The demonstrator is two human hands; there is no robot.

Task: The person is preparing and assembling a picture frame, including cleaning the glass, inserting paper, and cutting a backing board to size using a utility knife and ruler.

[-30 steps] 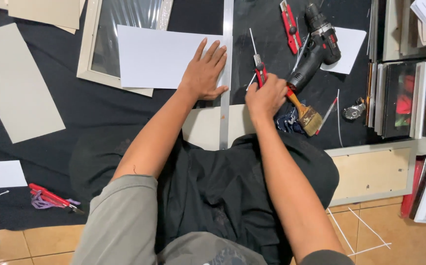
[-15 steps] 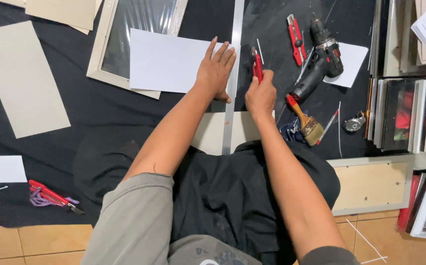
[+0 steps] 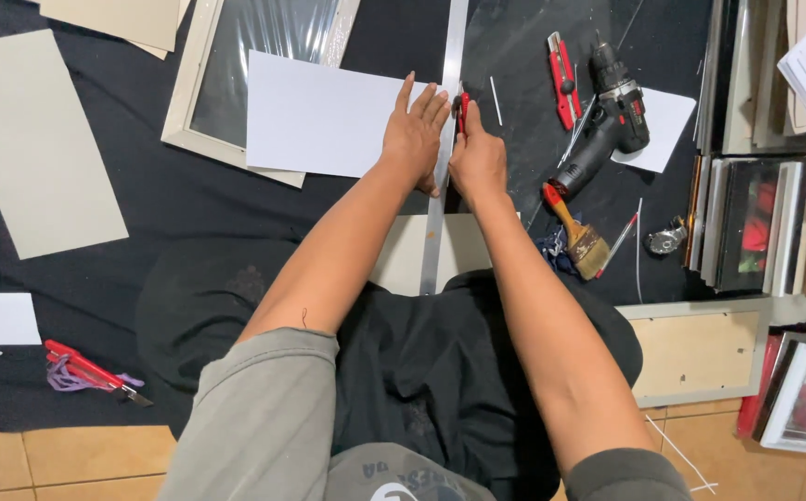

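Red knife [image 3: 462, 104] farther up ruler [image 3: 444, 139], right hand [image 3: 477, 158]

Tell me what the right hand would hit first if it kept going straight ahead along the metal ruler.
Probably nothing: beyond the right hand and its red utility knife, the black mat beside the long metal ruler looks free to the picture's edge.

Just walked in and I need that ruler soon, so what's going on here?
A person is cutting a white sheet on a black cloth. The left hand presses a long metal ruler flat against the sheet's edge. The right hand holds a red knife against the ruler. A drill and brush lie nearby.
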